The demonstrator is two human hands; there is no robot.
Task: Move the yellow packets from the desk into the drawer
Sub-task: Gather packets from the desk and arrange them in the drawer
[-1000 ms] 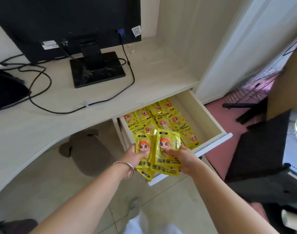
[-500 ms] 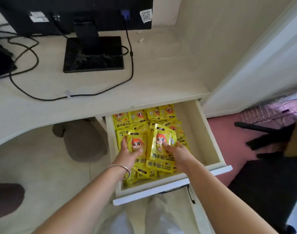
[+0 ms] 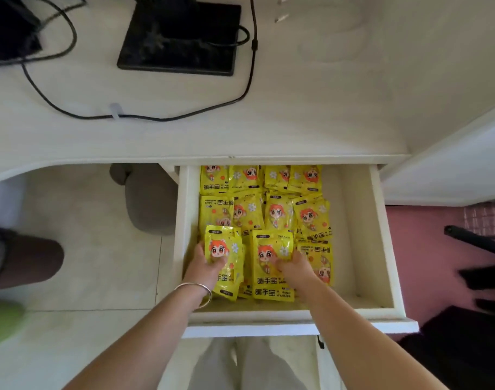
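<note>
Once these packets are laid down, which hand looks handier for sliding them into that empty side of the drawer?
The right hand, probably. It rests on the packet nearest the bare strip of drawer along the right wall; the left hand sits against the left wall.

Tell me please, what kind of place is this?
Probably a home office or study corner. A light wooden desk carries a monitor stand with black cables, an open drawer holds yellow packets, and the floor is tiled.
</note>
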